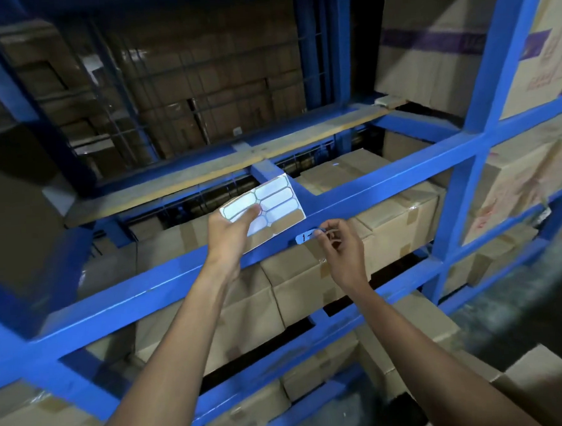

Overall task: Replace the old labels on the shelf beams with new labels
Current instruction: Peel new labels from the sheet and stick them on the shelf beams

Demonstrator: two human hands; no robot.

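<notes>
A blue shelf beam [385, 187] runs across the middle of the view. On its front face sticks a small white label [303, 237] with a black mark on it. My right hand [340, 245] pinches the right end of that label with thumb and fingertips. My left hand [230, 235] holds up a sheet of blank white labels [269, 203] just left of it, thumb on the sheet's front. Some slots at the sheet's lower edge look bare.
Taped cardboard boxes [400, 216] fill the level behind and below the beam. A blue upright post [482, 111] stands at the right. A wooden plank [206, 171] lies on the level above, with wire mesh and more boxes behind it.
</notes>
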